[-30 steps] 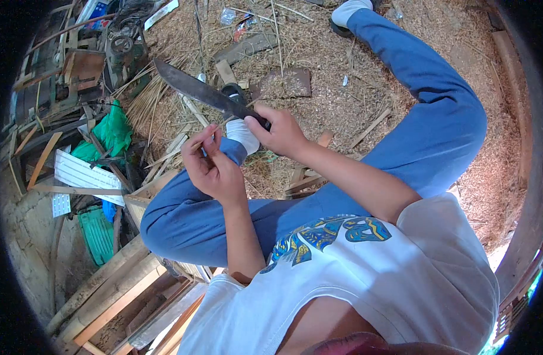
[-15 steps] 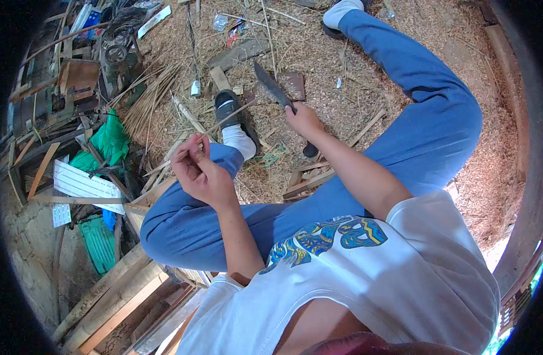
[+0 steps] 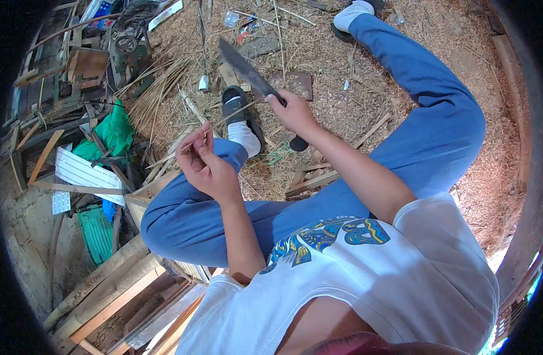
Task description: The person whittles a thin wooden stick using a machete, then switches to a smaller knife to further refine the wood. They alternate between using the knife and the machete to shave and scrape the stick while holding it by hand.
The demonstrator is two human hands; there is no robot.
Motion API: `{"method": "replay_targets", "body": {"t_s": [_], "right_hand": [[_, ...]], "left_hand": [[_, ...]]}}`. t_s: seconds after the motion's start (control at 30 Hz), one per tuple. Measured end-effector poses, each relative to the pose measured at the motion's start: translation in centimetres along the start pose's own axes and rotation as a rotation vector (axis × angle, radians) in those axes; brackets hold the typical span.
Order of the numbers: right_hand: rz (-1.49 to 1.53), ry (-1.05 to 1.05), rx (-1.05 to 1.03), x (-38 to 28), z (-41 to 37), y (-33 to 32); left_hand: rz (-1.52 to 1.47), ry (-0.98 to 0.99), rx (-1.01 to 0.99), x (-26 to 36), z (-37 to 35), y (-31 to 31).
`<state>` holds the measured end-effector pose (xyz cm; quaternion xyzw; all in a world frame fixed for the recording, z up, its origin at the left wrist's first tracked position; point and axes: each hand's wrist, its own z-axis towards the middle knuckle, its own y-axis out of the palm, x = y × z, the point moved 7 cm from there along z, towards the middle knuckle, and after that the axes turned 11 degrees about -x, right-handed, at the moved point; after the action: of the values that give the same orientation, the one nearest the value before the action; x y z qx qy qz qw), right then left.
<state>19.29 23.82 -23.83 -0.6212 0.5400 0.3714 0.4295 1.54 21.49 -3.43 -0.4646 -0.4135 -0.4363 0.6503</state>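
My right hand (image 3: 293, 115) is wrapped around the dark handle of a large knife (image 3: 243, 66), its broad blade slanting up and to the left. The butt of the handle sticks out below my fist. A thin bamboo strip (image 3: 241, 109) is pinched in my left hand (image 3: 205, 164), which is palm up above my bent left knee. The strip's far end points toward my right hand, and in this view it passes just under the blade. Below it shows my left foot in a dark sandal (image 3: 248, 127) and white sock.
Shavings cover the ground (image 3: 342, 59). A bundle of thin strips (image 3: 156, 97) lies at the left. Beyond it are a green plastic bag (image 3: 114, 133), a white slatted panel (image 3: 88, 171) and scrap wood. Wooden boards (image 3: 114, 302) lie at lower left; short wood pieces (image 3: 313, 180) rest between my legs.
The knife has moved left and up, its blade now nearer above the strip. My left hand has shifted slightly, still pinching the strip. The whole view has shifted a little.
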Motion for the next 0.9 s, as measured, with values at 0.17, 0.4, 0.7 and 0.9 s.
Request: {"method": "replay_targets", "body": {"t_s": [0.17,0.4,0.7,0.9], "right_hand": [[-0.01,-0.125,-0.165,-4.8,-1.9,1.2],[-0.063,-0.191,-0.243,-5.1,-1.9,1.8],[-0.085,0.158,-0.225,3.9,0.0,1.8],[-0.196,0.366,-0.118,11.2,1.3,0.4]], "left_hand": [[-0.025,-0.008,-0.003,-0.4,0.1,-0.1],[-0.005,-0.019,-0.04,-0.4,0.2,0.0],[-0.01,-0.046,0.002,-1.3,0.7,-1.2],[-0.035,-0.041,-0.023,-0.6,0.8,-0.5]]}}
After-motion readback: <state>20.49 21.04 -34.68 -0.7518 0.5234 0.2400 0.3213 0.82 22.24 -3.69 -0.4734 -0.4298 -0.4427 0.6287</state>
